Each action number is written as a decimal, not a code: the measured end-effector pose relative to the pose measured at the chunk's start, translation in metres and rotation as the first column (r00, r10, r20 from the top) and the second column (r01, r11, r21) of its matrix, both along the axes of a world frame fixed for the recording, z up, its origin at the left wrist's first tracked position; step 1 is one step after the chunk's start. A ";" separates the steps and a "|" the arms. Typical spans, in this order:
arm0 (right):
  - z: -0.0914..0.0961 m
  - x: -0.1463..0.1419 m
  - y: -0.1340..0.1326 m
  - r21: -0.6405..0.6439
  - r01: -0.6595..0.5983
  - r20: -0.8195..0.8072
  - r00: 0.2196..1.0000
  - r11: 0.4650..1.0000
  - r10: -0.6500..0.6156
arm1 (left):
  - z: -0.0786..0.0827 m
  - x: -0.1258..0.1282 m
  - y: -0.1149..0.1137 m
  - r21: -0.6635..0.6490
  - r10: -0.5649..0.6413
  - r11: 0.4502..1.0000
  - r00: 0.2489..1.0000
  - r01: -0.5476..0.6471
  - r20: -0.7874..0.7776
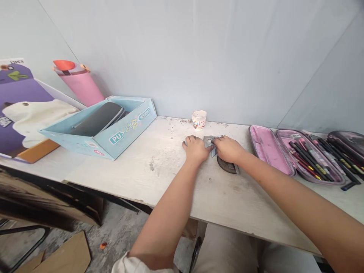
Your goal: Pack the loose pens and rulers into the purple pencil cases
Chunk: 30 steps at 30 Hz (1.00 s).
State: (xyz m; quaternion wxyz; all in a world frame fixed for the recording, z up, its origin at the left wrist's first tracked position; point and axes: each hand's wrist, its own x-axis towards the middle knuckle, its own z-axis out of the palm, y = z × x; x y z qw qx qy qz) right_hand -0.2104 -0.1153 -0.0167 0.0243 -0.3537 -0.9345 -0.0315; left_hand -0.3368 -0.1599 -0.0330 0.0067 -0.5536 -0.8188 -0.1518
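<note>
A clear plastic set square (pixel 209 139) lies on the white table between my hands, much of its outline covered by them. My left hand (pixel 195 149) rests on the tabletop with its fingers apart, and its thumb touches the set square's near side. With fingers closed, my right hand (pixel 229 149) grips the set square's right side. Just below the right hand is a dark half-round protractor (pixel 228 166), partly under the wrist. Beyond both hands stands a small white paper cup (pixel 199 119) with printed marks.
At right lie an open pink pencil case (pixel 270 149), several pens (pixel 311 161) and a dark case (pixel 348 142). Leftward stand a light-blue box (pixel 133 123) holding a grey case (pixel 99 117), a pink bottle (pixel 83 87) and a purple box (pixel 21 93). A wall (pixel 227 64) backs the table.
</note>
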 end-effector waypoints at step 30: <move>0.026 0.107 -0.018 -0.258 0.264 -0.634 0.679 0.929 -0.369 | 0.044 0.120 -0.009 0.338 -0.487 0.850 0.849 0.405 0.205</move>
